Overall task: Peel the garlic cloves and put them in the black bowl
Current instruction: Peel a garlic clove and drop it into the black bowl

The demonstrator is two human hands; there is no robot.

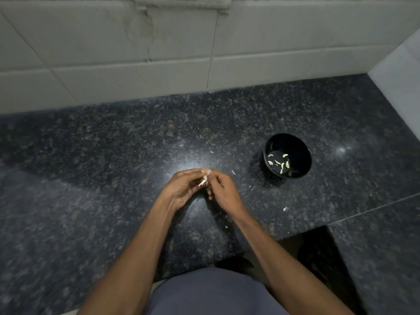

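Granite tabletop (113, 155): skin flakes (285, 208) scattered
Garlic clove (203, 180): pinched between left hand (181, 189) and right hand (221, 189); both grips narrow
Black bowl (305, 153): peeled cloves (278, 162) inside
Advice: skin should be stripped fully before dropping

Speckled granite counter (113, 155), white-tiled wall (91, 53)

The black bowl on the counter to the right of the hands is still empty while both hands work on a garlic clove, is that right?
Not empty: the head view shows the black bowl already holding several peeled cloves. The rest stands.
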